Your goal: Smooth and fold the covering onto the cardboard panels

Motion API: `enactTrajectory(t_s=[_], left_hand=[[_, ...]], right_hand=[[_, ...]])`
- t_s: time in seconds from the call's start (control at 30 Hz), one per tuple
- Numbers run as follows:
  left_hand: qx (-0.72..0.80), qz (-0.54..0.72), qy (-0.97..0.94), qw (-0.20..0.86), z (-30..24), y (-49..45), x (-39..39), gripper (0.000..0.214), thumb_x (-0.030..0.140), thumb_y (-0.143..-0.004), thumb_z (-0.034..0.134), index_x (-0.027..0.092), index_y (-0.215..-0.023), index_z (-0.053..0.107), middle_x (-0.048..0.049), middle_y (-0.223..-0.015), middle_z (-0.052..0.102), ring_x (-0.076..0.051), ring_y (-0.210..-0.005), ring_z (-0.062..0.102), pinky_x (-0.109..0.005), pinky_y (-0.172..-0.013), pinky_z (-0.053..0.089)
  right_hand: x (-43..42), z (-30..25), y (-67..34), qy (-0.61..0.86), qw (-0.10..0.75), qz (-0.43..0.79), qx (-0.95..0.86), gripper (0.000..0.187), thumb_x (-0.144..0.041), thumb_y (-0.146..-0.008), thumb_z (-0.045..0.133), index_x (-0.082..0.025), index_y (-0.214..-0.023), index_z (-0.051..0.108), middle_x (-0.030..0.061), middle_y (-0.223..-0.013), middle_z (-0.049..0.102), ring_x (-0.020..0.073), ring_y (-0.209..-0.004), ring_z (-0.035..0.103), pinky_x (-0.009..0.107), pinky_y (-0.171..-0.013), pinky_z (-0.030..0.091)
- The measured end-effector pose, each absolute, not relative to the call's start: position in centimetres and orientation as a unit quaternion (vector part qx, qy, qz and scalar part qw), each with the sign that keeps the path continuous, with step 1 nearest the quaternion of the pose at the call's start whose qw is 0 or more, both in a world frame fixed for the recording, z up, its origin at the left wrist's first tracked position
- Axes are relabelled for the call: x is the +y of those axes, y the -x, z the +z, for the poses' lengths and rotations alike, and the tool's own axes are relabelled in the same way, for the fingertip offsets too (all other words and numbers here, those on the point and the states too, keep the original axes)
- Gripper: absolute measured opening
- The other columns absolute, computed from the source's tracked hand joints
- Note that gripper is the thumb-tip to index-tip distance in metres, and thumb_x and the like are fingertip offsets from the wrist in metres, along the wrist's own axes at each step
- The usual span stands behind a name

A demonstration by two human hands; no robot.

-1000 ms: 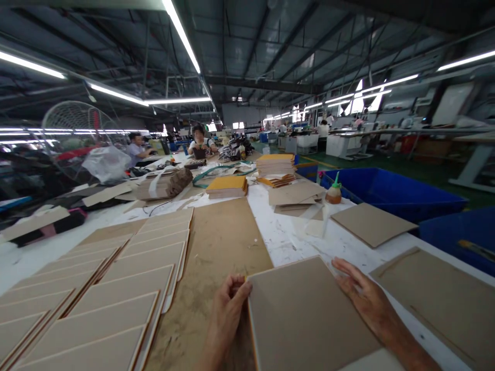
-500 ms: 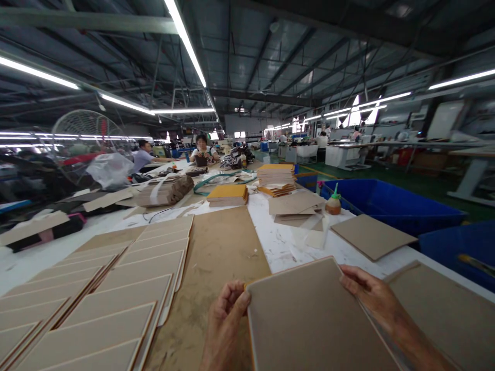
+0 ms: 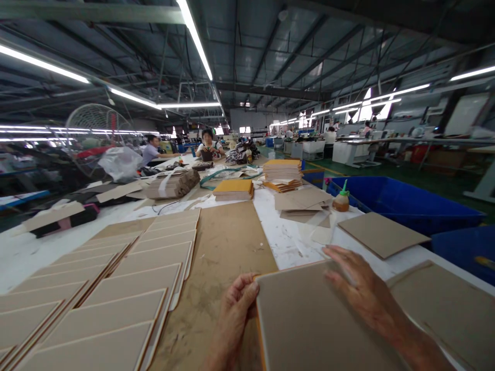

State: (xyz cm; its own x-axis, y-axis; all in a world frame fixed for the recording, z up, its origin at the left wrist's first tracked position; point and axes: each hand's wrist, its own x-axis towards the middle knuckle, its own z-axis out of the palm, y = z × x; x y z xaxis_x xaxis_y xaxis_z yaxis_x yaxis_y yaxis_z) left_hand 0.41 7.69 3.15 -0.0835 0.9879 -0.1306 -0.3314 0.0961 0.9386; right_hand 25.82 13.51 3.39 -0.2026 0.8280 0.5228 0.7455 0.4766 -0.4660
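The flat grey-brown cardboard panel with an orange-edged rim (image 3: pixel 309 319) lies right in front of you on the long white worktable (image 3: pixel 286 242), its near part running out of the bottom of the view. Your left hand (image 3: pixel 235 309) pinches the panel's far left corner, fingers curled around the edge with the thumb against the panel. Your right hand (image 3: pixel 359 288) lies flat and open on top of the panel near its far right corner, fingers spread and pressing down, gripping nothing. Just left of the panel, a long brown board strip (image 3: pixel 224 247) runs away from you along the table. Beyond that strip, further left of the panel, two rows of overlapping grey panels with pale borders (image 3: pixel 127 278) are laid out like shingles. To the right of the panel, a plain brown cardboard sheet (image 3: pixel 444 304) rests at the table edge, and another square brown sheet (image 3: pixel 382 234) lies further away from the panel. Beyond that, a small brown glue bottle with a green nozzle (image 3: pixel 342 200) stands beside a large blue plastic bin (image 3: pixel 402 201). Far past the panel, stacks of yellow-topped boards (image 3: pixel 234 188) sit mid-table, and two seated people (image 3: pixel 207 147) work at the far end.
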Motion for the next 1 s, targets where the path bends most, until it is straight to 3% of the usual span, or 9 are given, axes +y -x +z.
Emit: enactTrajectory(t_s=[0.13, 0.23, 0.43, 0.57, 0.8, 1.0], left_hand=[[0.498, 0.549, -0.368, 0.561, 2.8, -0.2, 7.8, 0.034, 0.043, -0.068, 0.064, 0.018, -0.09, 0.055, 0.0007, -0.071, 0.065, -0.011, -0.061, 0.057, -0.021, -0.057, 0.044], [0.518, 0.527, -0.38, 0.556, 2.3, 0.0, 8.1, 0.041, 0.047, -0.066, 0.063, 0.019, -0.094, 0.055, 0.0009, -0.07, 0.064, -0.011, -0.062, 0.057, -0.021, -0.057, 0.044], [0.539, 0.515, -0.387, 0.543, 0.9, 0.4, 8.8, 0.033, 0.042, -0.067, 0.061, 0.017, -0.087, 0.058, 0.0029, -0.062, 0.059, -0.008, -0.053, 0.051, -0.018, -0.05, 0.041], [0.565, 0.495, -0.388, 0.534, 0.3, 0.7, 9.1, 0.026, 0.036, -0.067, 0.058, 0.015, -0.082, 0.06, 0.0028, -0.057, 0.056, -0.009, -0.05, 0.049, -0.02, -0.044, 0.042], [0.599, 0.478, -0.417, 0.488, 0.5, 0.7, 9.0, 0.027, 0.031, -0.068, 0.054, 0.015, -0.089, 0.062, 0.0, -0.061, 0.06, -0.013, -0.053, 0.053, -0.023, -0.046, 0.043], [0.629, 0.466, -0.485, 0.391, 1.0, 0.7, 8.9, 0.019, 0.027, -0.07, 0.053, 0.019, -0.08, 0.067, 0.0, -0.064, 0.063, -0.016, -0.064, 0.054, -0.024, -0.057, 0.04]], right_hand=[[13.8, 4.5, -22.6, 0.454, 0.236, 0.094, -0.854, 0.034, -0.039, -0.082, 0.047, -0.023, -0.11, 0.057, 0.007, -0.116, 0.058, 0.023, -0.109, 0.05, 0.044, -0.093, 0.039], [14.2, 4.2, -21.7, 0.449, 0.194, 0.116, -0.865, 0.031, -0.037, -0.081, 0.049, -0.021, -0.106, 0.059, 0.0077, -0.11, 0.061, 0.0232, -0.104, 0.053, 0.045, -0.092, 0.04], [14.0, 2.4, -21.4, 0.444, 0.188, 0.095, -0.871, 0.033, -0.031, -0.081, 0.049, -0.021, -0.112, 0.056, 0.0089, -0.121, 0.055, 0.0243, -0.113, 0.046, 0.047, -0.095, 0.037], [12.8, 0.8, -20.1, 0.415, 0.21, 0.08, -0.881, 0.028, -0.028, -0.082, 0.049, -0.023, -0.108, 0.058, 0.0062, -0.114, 0.059, 0.0212, -0.107, 0.051, 0.042, -0.093, 0.04], [12.0, -0.4, -19.3, 0.395, 0.255, 0.004, -0.883, 0.026, -0.021, -0.081, 0.051, -0.02, -0.106, 0.057, 0.0071, -0.106, 0.062, 0.0215, -0.099, 0.054, 0.042, -0.086, 0.043], [12.2, 0.9, -18.9, 0.401, 0.249, 0.048, -0.88, 0.022, -0.022, -0.08, 0.053, -0.022, -0.101, 0.058, 0.0049, -0.097, 0.061, 0.0199, -0.093, 0.053, 0.039, -0.083, 0.042]])
